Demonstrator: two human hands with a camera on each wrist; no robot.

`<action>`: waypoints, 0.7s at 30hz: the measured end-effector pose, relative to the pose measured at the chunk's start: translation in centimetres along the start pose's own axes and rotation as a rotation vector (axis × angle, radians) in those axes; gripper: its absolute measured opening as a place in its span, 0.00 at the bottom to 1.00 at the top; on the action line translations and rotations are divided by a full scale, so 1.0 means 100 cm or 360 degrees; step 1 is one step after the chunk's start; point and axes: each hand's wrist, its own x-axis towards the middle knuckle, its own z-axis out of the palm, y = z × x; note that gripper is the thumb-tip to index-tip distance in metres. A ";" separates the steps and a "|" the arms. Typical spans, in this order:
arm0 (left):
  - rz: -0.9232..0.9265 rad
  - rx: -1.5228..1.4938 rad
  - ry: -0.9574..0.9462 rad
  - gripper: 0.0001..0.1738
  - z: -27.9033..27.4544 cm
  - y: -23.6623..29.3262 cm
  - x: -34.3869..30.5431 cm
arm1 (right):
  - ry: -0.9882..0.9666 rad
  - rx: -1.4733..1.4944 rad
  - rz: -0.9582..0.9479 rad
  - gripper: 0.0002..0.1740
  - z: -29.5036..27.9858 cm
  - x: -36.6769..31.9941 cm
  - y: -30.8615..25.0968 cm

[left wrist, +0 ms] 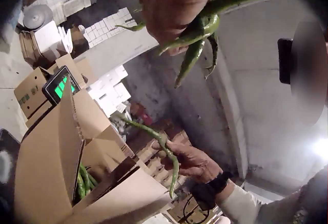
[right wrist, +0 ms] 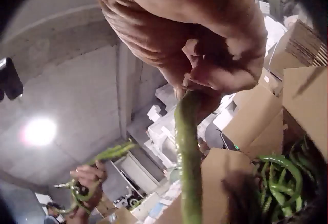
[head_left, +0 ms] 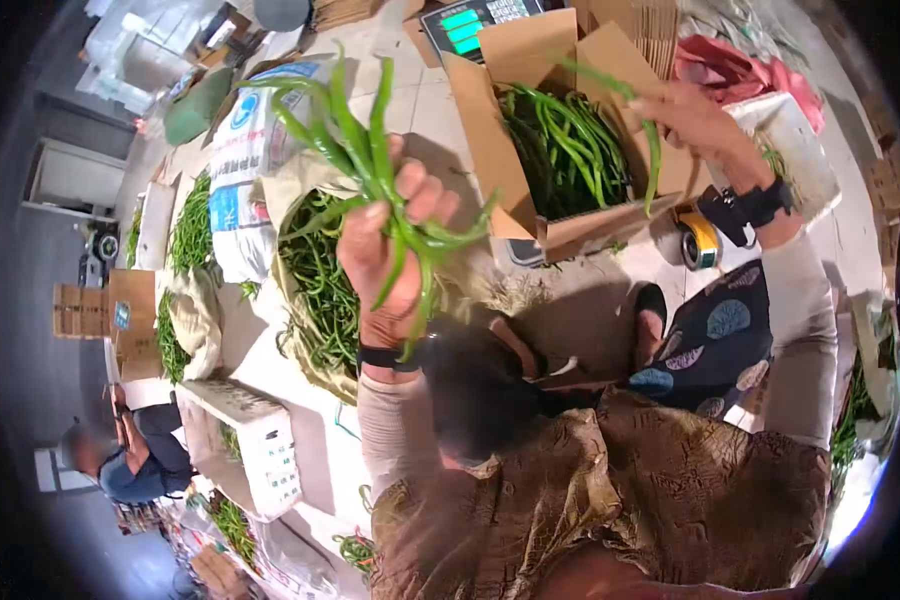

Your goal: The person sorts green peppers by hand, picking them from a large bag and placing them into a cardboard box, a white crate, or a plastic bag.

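My left hand (head_left: pixel 385 255) grips a bunch of long green peppers (head_left: pixel 355 150), raised beside an open sack of peppers (head_left: pixel 320 270). In the left wrist view that hand (left wrist: pixel 174 8) has several peppers sticking out below it. My right hand (head_left: pixel 705 125) pinches one long pepper (head_left: pixel 653 165) over the right edge of an open cardboard box (head_left: pixel 485 150), which holds many green peppers (head_left: pixel 570 150). The right wrist view shows the single pepper (right wrist: pixel 188 157) hanging from the thumb and fingers of the right hand (right wrist: pixel 205 39).
A scale with a green display (head_left: pixel 462 30) stands behind the box. To the right are a white foam crate (head_left: pixel 820 180) and a roll of yellow tape (head_left: pixel 702 243). Another white crate (head_left: pixel 270 450) stands at lower left, near a seated person (head_left: pixel 140 460) at the far left.
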 end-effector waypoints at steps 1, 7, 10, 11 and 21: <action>-0.0076 -0.0097 -0.0094 0.35 0.002 -0.001 -0.002 | 0.0004 -0.0007 -0.0014 0.17 0.011 0.006 0.005; -0.0301 -0.0294 -0.0273 0.33 0.009 -0.015 0.001 | -0.0155 0.0241 -0.0378 0.29 0.055 -0.026 -0.076; -0.0310 -0.0124 -0.0198 0.32 0.011 -0.026 0.000 | -0.0256 0.0648 -0.0337 0.36 0.088 -0.046 -0.114; -0.0286 0.0026 -0.0209 0.29 0.012 -0.028 -0.002 | -0.0293 0.0724 -0.0398 0.35 0.101 -0.036 -0.111; -0.0348 0.0521 -0.0029 0.20 0.021 -0.041 -0.006 | -0.0313 0.1244 -0.0243 0.10 0.115 -0.009 -0.089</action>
